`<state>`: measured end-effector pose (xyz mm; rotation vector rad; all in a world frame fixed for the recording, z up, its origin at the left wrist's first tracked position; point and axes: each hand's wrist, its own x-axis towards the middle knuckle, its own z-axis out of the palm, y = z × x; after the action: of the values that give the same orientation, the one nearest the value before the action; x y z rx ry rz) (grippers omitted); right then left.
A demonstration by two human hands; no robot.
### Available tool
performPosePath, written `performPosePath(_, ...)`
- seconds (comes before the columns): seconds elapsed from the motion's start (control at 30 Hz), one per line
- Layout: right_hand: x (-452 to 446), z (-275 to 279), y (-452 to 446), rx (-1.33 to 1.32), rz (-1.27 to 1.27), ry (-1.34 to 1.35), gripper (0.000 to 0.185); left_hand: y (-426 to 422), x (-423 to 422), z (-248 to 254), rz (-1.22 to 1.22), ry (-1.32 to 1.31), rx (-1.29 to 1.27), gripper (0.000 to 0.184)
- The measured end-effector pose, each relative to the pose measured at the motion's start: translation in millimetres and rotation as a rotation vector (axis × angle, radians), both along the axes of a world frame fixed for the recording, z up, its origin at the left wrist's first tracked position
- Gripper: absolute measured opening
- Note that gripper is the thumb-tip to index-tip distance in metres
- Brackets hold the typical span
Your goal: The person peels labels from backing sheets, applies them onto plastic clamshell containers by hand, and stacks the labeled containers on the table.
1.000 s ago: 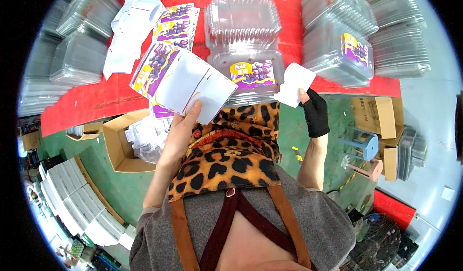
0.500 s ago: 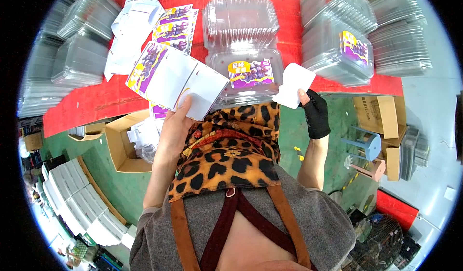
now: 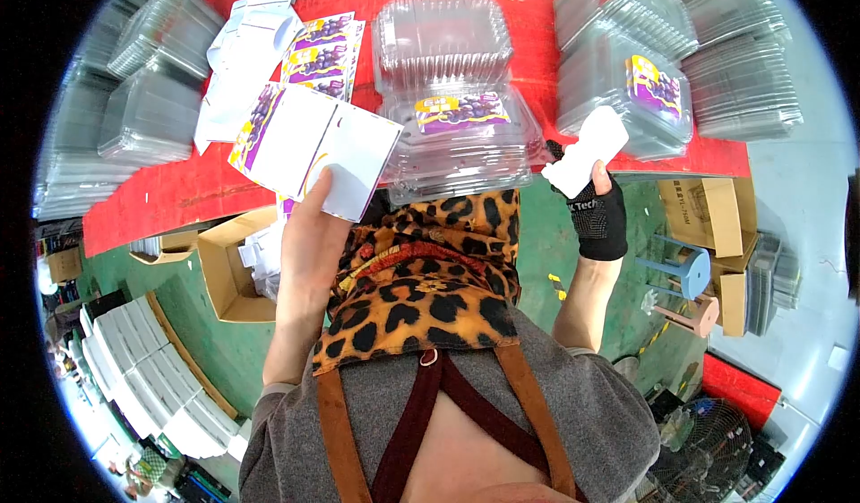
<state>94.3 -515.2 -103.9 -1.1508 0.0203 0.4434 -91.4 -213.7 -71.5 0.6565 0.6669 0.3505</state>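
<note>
Across the counter [image 3: 134, 207], I see the left hand's [image 3: 307, 221] grip closed, thumb uppermost, on a label sheet [image 3: 309, 149]; the gloved right hand [image 3: 598, 212] pinches white paper [image 3: 591, 149]. Both look light and bendy, best held by the edges. The clear box [image 3: 461, 161] sits between them at the front edge (thin, slick, easily dented, I'd guess); its rim offers the surest hold.

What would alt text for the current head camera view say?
A person's left hand holds grape-label sheets and the black-gloved right hand holds white paper, either side of a grape-labelled clear plastic container on a red table.
</note>
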Motion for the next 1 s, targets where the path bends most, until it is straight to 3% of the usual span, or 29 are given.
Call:
performPosePath(0.1, -1.6, 0.8, -2.2, 0.070, 0.017, -0.033, 0.063, 0.8, 2.9, 27.7, -0.170, -0.152, -0.262, 0.045)
performPosePath(0.2, -1.6, -4.9, -9.1, 0.122, 0.000, -0.120, 0.064, 7.9, 14.2, 34.4, -0.158, -0.264, -0.409, 0.047)
performPosePath(0.23, -10.7, 3.7, -2.5, 0.073, -0.071, -0.265, 0.063, 11.5, 17.8, 36.0, -0.127, -0.293, -0.399, 0.047)
performPosePath(0.3, -12.1, -4.1, -8.2, -0.113, -0.060, -0.739, 0.041, 16.9, 26.0, 44.4, -0.136, -0.338, -0.397, 0.047)
performPosePath(0.33, -13.2, 11.2, 1.1, -0.226, 0.022, -0.991, 0.033, 18.8, 29.7, 47.6, -0.141, -0.361, -0.396, 0.047)
performPosePath(0.37, -19.9, 24.8, 14.1, -0.396, -0.053, -1.148, 0.016, 20.0, 32.7, 48.4, -0.150, -0.388, -0.401, 0.048)
performPosePath(0.47, -14.1, 33.5, 38.1, -0.765, 0.140, -1.614, 0.022, 21.2, 40.0, 48.4, -0.157, -0.362, -0.372, 0.048)
performPosePath(0.53, -8.3, 28.1, 56.2, -0.747, 0.164, -1.759, 0.025, 20.8, 41.1, 46.7, -0.180, -0.388, -0.350, 0.049)
performPosePath(0.67, 8.9, 16.7, 80.8, -0.717, 0.285, -1.834, 0.034, 16.8, 40.1, 47.9, -0.172, -0.404, -0.320, 0.049)
performPosePath(1.0, 13.8, 0.9, 100.9, -0.810, 0.544, -1.773, 0.032, 17.4, 41.9, 43.0, -0.212, -0.452, -0.357, 0.050)
